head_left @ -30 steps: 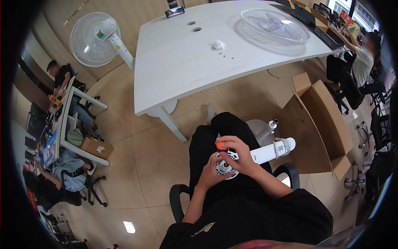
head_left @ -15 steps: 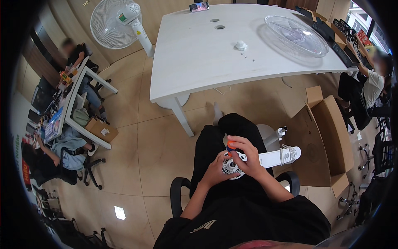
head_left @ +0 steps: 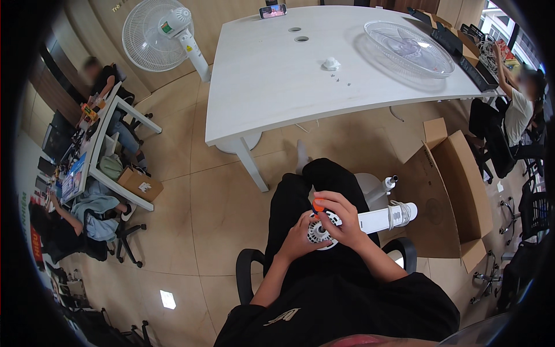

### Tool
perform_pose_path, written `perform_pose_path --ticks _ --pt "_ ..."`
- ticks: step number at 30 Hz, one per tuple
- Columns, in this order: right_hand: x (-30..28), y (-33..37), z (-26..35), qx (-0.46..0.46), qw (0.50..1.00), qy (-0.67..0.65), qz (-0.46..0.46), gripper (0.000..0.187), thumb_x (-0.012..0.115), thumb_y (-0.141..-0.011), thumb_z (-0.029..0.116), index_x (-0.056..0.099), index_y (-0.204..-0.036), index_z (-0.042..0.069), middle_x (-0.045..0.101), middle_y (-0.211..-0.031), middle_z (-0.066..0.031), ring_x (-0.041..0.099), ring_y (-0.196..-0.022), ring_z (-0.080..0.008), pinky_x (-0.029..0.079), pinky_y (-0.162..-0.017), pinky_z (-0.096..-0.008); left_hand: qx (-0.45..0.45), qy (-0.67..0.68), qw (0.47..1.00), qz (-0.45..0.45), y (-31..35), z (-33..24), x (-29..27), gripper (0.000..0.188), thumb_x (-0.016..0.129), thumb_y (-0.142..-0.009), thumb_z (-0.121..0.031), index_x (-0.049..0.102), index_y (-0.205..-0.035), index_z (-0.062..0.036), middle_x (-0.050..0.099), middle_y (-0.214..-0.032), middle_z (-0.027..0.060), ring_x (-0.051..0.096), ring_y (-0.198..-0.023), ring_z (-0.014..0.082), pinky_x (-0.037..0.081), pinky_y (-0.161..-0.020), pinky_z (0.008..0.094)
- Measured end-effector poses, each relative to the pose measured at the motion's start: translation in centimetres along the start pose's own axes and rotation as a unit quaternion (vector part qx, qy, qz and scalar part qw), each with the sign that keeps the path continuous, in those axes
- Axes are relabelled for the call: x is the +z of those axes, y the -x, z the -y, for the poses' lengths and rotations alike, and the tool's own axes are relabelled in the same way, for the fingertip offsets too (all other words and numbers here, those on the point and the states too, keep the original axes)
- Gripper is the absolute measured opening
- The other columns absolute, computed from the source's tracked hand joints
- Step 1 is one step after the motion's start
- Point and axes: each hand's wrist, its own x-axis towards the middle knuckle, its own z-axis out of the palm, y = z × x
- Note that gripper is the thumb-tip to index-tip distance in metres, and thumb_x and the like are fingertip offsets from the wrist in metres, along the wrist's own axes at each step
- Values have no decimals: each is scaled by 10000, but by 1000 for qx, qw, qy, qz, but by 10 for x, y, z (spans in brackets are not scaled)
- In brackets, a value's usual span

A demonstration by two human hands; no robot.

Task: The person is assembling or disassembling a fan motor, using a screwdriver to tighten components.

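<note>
Across my lap lies a white fan motor unit, its round slotted end facing up and its white neck running to the right, with a cord bundled around it. My left hand is wrapped round the left rim of the slotted housing. In my right hand is a screwdriver with an orange and dark blue handle, gripped between fingers and thumb over the housing's far side. The screwdriver's tip is hidden by my fingers and the housing. A dark shaft stands at the housing's middle.
Ahead is a white table with a clear fan grille, a crumpled white bag and several small parts. An open cardboard box and a fan base stand at right. An assembled fan stands behind; other people sit at both sides.
The orange handle has tilted slightly, and my right fingers have shifted around it. My left hand keeps its hold on the housing. The whole view has moved a little.
</note>
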Motion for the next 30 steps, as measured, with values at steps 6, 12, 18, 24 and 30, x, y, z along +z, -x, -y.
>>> perform_pose_path --ticks 6,12,18,24,30 --pt "3 5 -5 13 999 -15 -33 359 779 -855 -5 674 -1194 53 627 -1273 -193 671 -1101 -324 575 -925 -403 18 -3 1000 -8 -4 -1 0 771 911 -751 -469 514 -1294 -90 510 -1479 196 623 -1265 399 525 -1046 465" --pt "0 -2 2 -13 1000 -11 -22 342 772 -860 -19 664 -1178 44 625 -1311 -209 664 -1163 -350 567 -951 -419 28 -14 1000 -3 -5 0 2 821 907 -752 -482 494 -1340 -83 513 -1474 179 621 -1263 391 524 -1043 464" --pt "2 -6 2 -27 1000 8 -8 347 767 -854 -29 660 -1180 26 657 -1303 -199 680 -1149 -352 569 -921 -402 33 -14 999 -9 -4 11 4 932 890 -760 -510 437 -1432 -49 528 -1442 164 625 -1257 377 526 -1034 460" --pt "1 -3 4 -13 1000 17 -12 365 806 -828 -15 667 -1161 39 634 -1247 -183 680 -1070 -337 561 -930 -411 18 -19 1000 -10 -8 -3 -1 970 900 -747 -505 419 -1454 -47 543 -1410 147 638 -1243 363 534 -1027 452" --pt "-6 -12 10 -47 997 55 -21 334 781 -823 -29 730 -1149 22 670 -1282 -178 697 -1098 -317 575 -917 -383 50 -14 998 -30 -10 8 6 970 904 -743 -504 420 -1429 -16 567 -1378 162 638 -1243 372 531 -1031 460"
